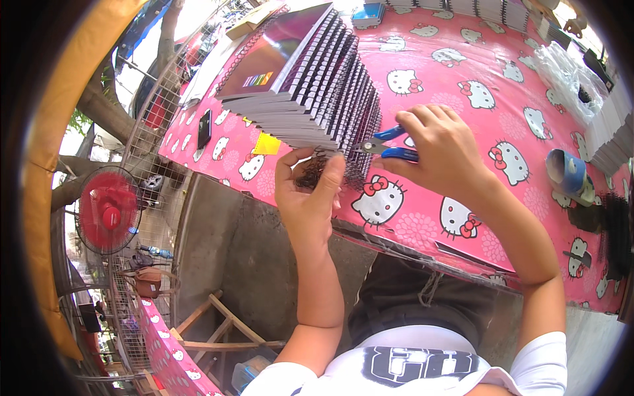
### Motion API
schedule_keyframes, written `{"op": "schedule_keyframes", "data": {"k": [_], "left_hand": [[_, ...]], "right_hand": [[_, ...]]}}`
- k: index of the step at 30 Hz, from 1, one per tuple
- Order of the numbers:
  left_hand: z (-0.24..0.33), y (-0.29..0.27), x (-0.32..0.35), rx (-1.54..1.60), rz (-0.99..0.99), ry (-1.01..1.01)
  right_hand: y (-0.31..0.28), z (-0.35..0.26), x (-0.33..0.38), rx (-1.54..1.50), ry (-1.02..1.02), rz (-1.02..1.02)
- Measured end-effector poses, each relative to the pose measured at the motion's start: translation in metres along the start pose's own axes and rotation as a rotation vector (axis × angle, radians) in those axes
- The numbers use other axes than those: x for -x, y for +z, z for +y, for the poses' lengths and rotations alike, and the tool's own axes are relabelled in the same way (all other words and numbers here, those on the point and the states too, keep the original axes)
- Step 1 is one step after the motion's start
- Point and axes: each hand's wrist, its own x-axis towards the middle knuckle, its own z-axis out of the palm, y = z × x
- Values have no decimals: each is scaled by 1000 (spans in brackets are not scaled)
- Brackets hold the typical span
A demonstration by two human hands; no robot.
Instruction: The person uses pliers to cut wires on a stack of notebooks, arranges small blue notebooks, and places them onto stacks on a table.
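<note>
A tall stack of spiral notebooks [290,122] stands on the table, its black wire coils [360,99] facing right. My right hand [442,145] grips blue-handled pliers [368,146] with the handles spread, and their jaws are at the lower end of the coils. At the stack's near corner, my left hand [307,188] curls its fingers and thumb around a bunch of dark wire coil ends [310,173]. The fingers partly hide whether these wires are still joined to the notebooks.
A pink cartoon-print cloth covers the table [422,228]. A yellow paper [267,144] and a phone [205,129] lie left of the stack. On the right are a blue cup-like container [566,170], plastic bag [571,76] and black coils [617,234]. A red fan [109,214] stands beyond the left edge.
</note>
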Motion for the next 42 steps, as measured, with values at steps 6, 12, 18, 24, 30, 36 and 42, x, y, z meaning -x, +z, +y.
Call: {"op": "schedule_keyframes", "data": {"k": [6,12,18,24,30,36,42], "left_hand": [[-6,-6,0,-5,-38,12],[-4,-3,1,4,-14,-101],[-12,-7,1,3,-51,-61],[-11,-2,5,-35,-31,-12],[-15,-4,4,-35,-31,12],[-14,-8,4,35,-39,-102],[-20,-5,3,-12,-22,-47]], "right_hand": [[10,-14,4,-123,230,-340],[8,-3,7,-5,32,-19],[6,-21,-2,-169,304,-507],[10,-5,11,-39,71,-81],[16,-12,10,-100,172,-298],[17,6,17,-14,-78,97],[21,-10,13,-123,196,-390]]}}
